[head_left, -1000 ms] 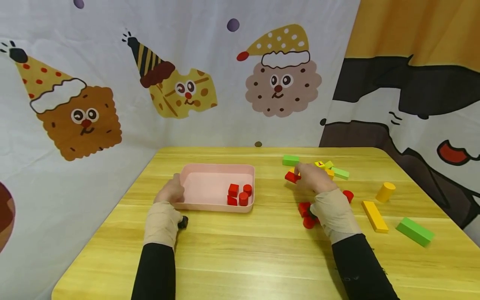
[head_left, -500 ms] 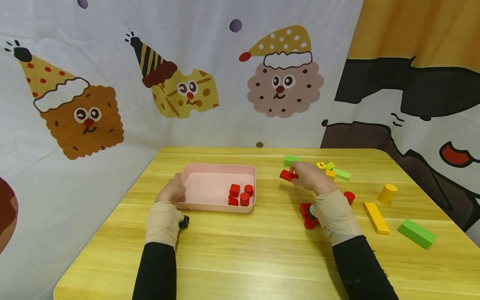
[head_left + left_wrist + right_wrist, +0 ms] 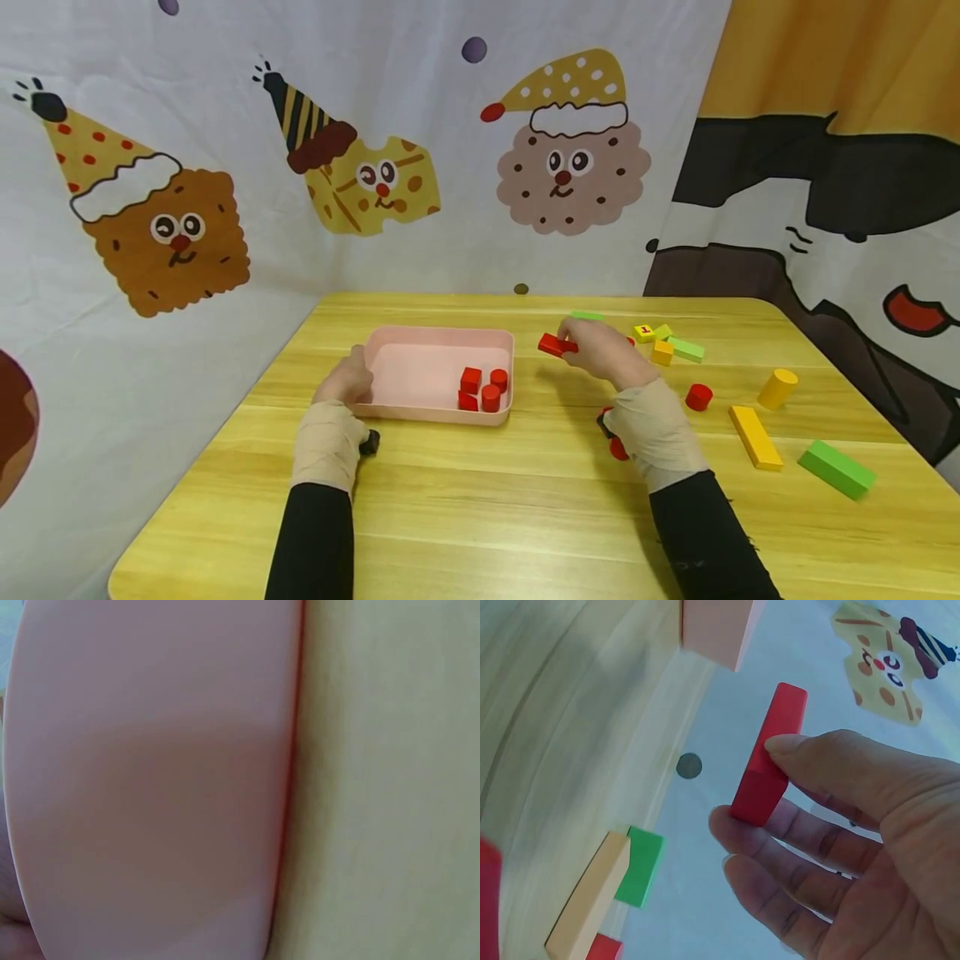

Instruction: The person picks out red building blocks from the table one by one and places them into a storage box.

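My right hand (image 3: pixel 600 354) pinches a long red block (image 3: pixel 771 754) between thumb and fingers, held above the table to the right of the pink tray (image 3: pixel 427 412). In the head view, part of this red block (image 3: pixel 553 345) is hidden by my fingers. My left hand (image 3: pixel 347 379) grips the tray's left wall, with fingers over the rim; the left wrist view shows mostly the wall's outer side (image 3: pixel 157 780). Inside the tray, at its right end, lie several red pieces, among them a cube (image 3: pixel 471 380) and a cylinder (image 3: pixel 491 398).
Under my right wrist lie red blocks (image 3: pixel 618 449), partly hidden. Farther right are a red cylinder (image 3: pixel 699 397), a yellow cylinder (image 3: pixel 777 388), a long yellow block (image 3: pixel 755 437) and a green block (image 3: pixel 837 469). Small yellow and green blocks (image 3: pixel 686 349) sit behind.
My right hand has lifted the red block and carried it left toward the tray, uncovering the red cylinder on the table. The left hand has stayed on the tray.
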Demonstrator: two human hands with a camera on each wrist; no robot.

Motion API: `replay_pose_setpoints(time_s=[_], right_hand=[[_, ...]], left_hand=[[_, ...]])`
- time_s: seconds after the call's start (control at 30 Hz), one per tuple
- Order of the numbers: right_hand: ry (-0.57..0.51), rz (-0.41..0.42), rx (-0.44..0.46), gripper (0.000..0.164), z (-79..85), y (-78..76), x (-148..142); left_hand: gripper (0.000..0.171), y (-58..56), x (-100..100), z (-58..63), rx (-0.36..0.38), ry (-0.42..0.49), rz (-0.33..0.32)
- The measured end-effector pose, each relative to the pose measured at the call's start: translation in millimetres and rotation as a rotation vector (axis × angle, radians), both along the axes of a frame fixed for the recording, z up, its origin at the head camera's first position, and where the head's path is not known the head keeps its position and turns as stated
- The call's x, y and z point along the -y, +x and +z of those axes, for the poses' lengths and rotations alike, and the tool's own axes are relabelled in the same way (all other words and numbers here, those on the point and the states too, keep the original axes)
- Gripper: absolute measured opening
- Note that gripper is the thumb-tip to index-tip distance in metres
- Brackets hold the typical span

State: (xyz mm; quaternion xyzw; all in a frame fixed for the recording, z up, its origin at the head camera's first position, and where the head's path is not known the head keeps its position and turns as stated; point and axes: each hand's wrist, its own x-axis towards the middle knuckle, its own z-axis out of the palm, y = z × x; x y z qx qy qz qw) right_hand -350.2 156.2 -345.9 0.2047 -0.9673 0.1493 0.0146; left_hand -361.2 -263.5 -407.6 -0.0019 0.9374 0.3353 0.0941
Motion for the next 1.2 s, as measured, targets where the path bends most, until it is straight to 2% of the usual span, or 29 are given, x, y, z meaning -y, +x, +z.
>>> replay_pose_setpoints(time_s=[0.47, 0.7, 0.83, 1.2], right_hand=[[-0.035, 0.003, -0.021, 0.029, -2.9, -4.7, 30.3], [-0.044, 0.024, -0.090, 0.027, -5.9, -5.9, 47.1], [-0.036, 0.035, -0.076, 0.024, -10.9, -5.0, 56.1], [-0.078, 0.001, -0.059, 0.024, -20.0, -10.2, 77.7]], left_hand=[[0.066, -1.1, 2.5, 4.1, 0.013, -0.019, 0.020], [0.068, -0.3, -0.4, 0.2, 0.011, -0.022, 0.028], [0.067, 0.1, -3.0, -2.7, 0.013, -0.011, 0.032], [0.066, 0.3, -1.3, -0.6, -0.005, -0.025, 0.028]])
